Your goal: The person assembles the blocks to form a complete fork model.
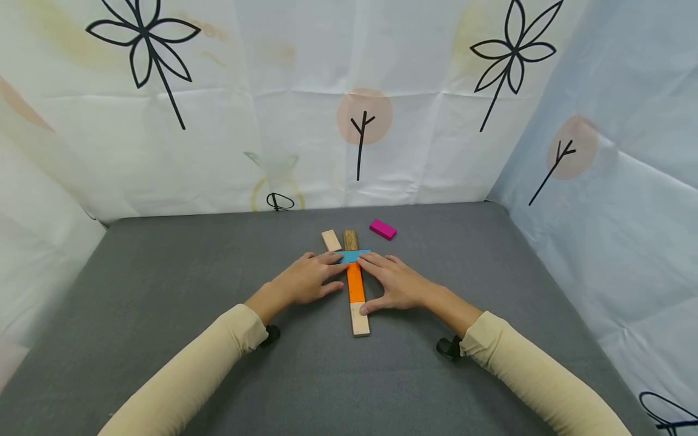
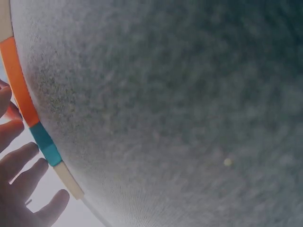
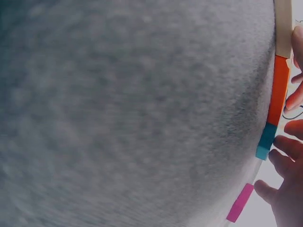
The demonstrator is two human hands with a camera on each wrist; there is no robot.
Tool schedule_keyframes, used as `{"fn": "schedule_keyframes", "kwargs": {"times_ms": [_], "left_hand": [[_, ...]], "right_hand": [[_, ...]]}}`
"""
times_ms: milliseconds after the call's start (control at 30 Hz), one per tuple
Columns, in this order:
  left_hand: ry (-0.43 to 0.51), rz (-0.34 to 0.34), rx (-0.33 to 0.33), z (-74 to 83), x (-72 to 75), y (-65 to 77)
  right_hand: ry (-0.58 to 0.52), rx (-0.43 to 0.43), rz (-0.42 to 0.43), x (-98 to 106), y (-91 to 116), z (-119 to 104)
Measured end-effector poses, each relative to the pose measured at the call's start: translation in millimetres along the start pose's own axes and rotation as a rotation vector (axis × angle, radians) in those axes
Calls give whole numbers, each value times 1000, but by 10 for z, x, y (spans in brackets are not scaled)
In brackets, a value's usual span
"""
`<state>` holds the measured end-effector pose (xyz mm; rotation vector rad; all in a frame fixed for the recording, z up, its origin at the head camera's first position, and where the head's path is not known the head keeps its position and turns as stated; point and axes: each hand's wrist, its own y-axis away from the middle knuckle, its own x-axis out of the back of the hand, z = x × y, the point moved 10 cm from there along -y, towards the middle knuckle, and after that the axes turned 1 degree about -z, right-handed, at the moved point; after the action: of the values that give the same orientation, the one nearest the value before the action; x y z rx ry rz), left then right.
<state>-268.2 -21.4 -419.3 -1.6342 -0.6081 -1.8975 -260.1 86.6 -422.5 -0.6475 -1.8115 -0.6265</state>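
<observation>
Flat blocks lie in a line on the grey table: a pale wooden block (image 1: 360,325) nearest, an orange block (image 1: 355,283) beyond it, then a blue block (image 1: 353,256) set crosswise, and a brown block (image 1: 351,239) behind. My left hand (image 1: 305,280) has its fingertips at the blue block's left end, with its thumb stretched toward the orange block. With extended fingers, my right hand (image 1: 402,284) touches the blue block's right end, while its thumb rests at the near pale block's edge. A second pale block (image 1: 330,240) slants beside the brown one, just past the left fingers.
A magenta block (image 1: 383,229) lies apart, behind and to the right of the line. White patterned cloth (image 1: 305,133) hangs along the back of the grey table (image 1: 218,254), with bluish cloth (image 1: 627,212) on the right side.
</observation>
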Motion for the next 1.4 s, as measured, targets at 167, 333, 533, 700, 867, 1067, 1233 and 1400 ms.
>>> {"fn": "schedule_keyframes", "kwargs": {"times_ms": [167,333,533,700,867,1067,1233,1400], "left_hand": [[-2,-27,-6,58,-17,3],[-1,-45,3,94,-17,-10],[-1,-36,-3,119,7,-34],[-25,-47,-9,122,-1,-28],[-23,-54,-10,128,4,-15],[-19,-53,-9,135,0,-18],[-3,-52,0,123,-7,-18],[-7,-47,-1,117,-6,-22]], "right_hand": [[10,2,20,0,13,23],[26,-20,58,76,19,139],[62,-147,155,239,40,435],[72,-228,181,297,9,653],[66,-266,163,302,-16,761],[63,-259,165,301,-20,810],[63,-251,174,309,-18,804],[51,-227,186,321,12,743]]}}
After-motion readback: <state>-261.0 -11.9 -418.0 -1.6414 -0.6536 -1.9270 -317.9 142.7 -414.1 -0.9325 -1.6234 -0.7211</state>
